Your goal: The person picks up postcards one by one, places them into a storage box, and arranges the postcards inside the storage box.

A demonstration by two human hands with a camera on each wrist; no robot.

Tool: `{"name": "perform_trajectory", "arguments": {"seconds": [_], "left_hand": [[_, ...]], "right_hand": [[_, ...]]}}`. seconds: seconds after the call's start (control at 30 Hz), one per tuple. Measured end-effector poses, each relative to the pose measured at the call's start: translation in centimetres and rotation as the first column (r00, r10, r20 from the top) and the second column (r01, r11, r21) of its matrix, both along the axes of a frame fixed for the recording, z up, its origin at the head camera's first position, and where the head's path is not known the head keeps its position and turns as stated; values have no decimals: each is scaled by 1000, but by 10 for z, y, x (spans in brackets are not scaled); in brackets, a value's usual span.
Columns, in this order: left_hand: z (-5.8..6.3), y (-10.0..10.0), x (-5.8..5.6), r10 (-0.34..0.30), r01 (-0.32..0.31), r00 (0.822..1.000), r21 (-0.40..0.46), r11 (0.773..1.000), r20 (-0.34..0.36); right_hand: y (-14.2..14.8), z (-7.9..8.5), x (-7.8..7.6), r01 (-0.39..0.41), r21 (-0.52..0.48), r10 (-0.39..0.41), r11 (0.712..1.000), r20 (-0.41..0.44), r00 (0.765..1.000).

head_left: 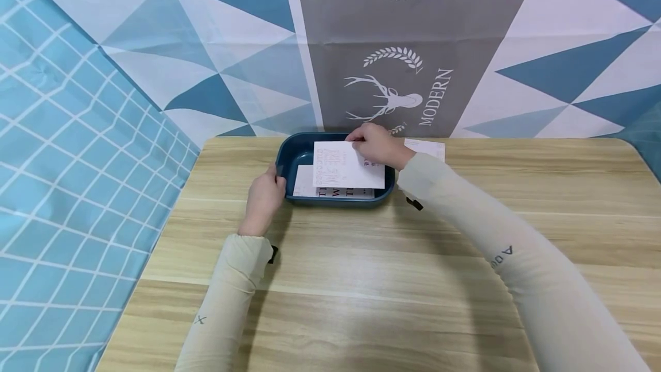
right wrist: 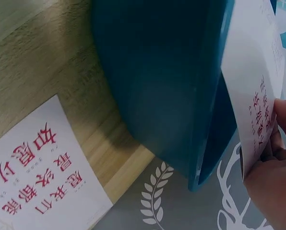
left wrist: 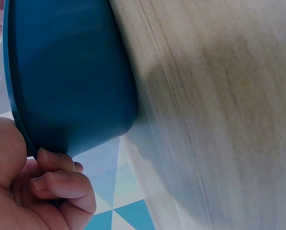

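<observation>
A dark blue rectangular basin (head_left: 338,202) stands at the back of the wooden table. My left hand (head_left: 264,197) grips its left rim, thumb and curled fingers pinching the edge in the left wrist view. Over the basin, my right hand (head_left: 379,145) pinches a white printed card (head_left: 348,168) by its far edge; red characters show on it in the right wrist view. Inside the basin lies another card (head_left: 304,182) with large dark red lettering, partly covered by the held one.
Another white card (head_left: 432,148) with red characters lies on the table right of the basin, partly hidden behind my right hand in the head view. A patterned cloth (head_left: 392,45) with a deer print hangs directly behind the table. Blue checked cloth (head_left: 77,188) borders the left side.
</observation>
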State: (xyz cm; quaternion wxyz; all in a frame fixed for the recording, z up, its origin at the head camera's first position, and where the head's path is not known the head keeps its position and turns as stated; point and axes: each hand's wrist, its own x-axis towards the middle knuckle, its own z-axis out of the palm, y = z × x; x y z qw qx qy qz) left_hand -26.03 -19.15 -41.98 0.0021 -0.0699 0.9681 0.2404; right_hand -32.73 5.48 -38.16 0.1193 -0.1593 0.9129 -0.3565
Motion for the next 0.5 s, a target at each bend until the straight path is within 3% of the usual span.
{"name": "perform_trajectory", "arguments": {"seconds": [0.5], "left_hand": [[0,0,0,5,-5,1000,-1,1000,8]], "right_hand": [[-17,-26,2,-120,53,119,991,22,993]]}}
